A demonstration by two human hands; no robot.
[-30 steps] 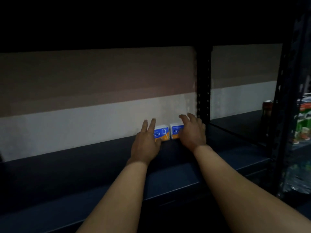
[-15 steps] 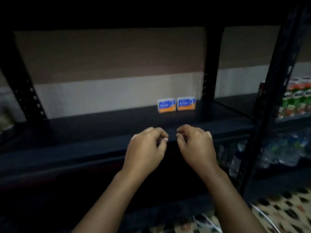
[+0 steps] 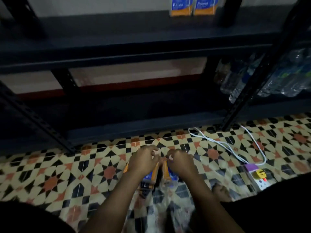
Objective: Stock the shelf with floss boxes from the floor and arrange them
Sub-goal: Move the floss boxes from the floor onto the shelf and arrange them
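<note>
Left hand: the left hand (image 3: 143,159) is held low over the tiled floor (image 3: 50,179), fingers curled in; it looks to be closed around a floss box (image 3: 152,176), though the grip itself is blurred so that's not 100% certain.
Right hand: the right hand (image 3: 180,163) is placed right beside the left one, fingers bent the same way, and a second floss box (image 3: 166,174) seems to be gripped under it. Same blur problem.
Boxes at the hands: orange edges and a bit of blue are seen poking out below both palms, close together, nearly touching. Something dark is spotted just under the left box, can't be made out.
Boxes already up: two shelved floss boxes (image 3: 192,6), blue and orange with "Round" printed on them, are stood side by side at the back of the upper shelf (image 3: 117,36), cut off by the top edge.
Lower shelf: left bare and dark as far as can be told.
Next bay: water bottles (image 3: 252,78) are packed on the shelf to the right.
Floor extras: a white cable (image 3: 218,141) is looped across the tiles to a power strip (image 3: 260,177) on the right.
Bottom corners: dark clothing and a bare foot (image 3: 220,190) are seen.
</note>
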